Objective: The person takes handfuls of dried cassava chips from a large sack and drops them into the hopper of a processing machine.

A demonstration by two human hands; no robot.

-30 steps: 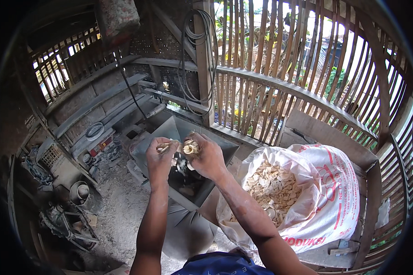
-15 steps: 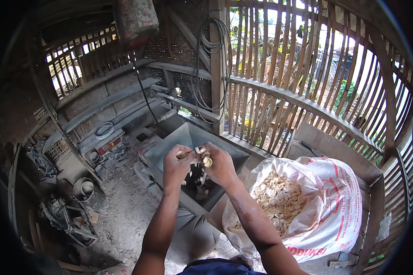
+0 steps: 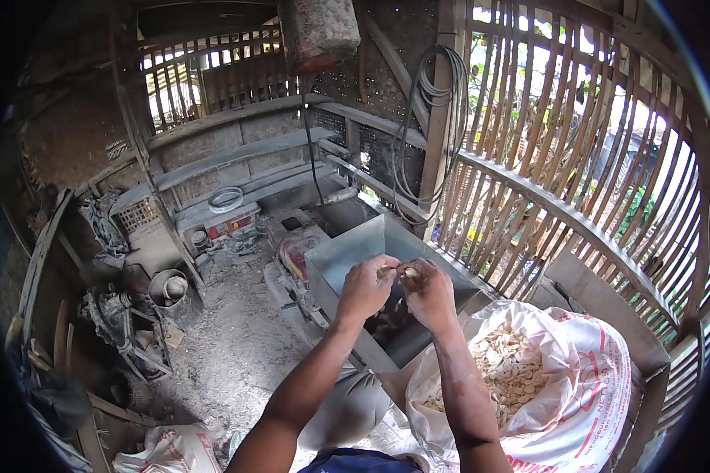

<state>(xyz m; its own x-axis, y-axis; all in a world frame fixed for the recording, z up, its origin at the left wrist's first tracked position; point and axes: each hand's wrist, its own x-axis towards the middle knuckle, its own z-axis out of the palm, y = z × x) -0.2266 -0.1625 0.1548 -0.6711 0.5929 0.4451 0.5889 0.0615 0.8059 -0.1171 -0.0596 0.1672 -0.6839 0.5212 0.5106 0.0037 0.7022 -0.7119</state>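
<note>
Overhead, both hands were held together above a grey metal hopper (image 3: 347, 256), whose dark inside could not be made out. The left hand (image 3: 365, 288) was curled, its fingertips pinching a small pale piece (image 3: 386, 271). The right hand (image 3: 430, 290) was likewise closed, and a second pale chip (image 3: 409, 272) was pinched between its fingertips; the two pieces were held just beside each other. Just right of the hopper, a white woven sack (image 3: 584, 378) with red print was seen standing open, filled with a heap of pale, flat chips (image 3: 513, 370). Well apart to the left, a small metal bucket (image 3: 173, 293) was seen on the dusty floor (image 3: 237, 347).
</note>
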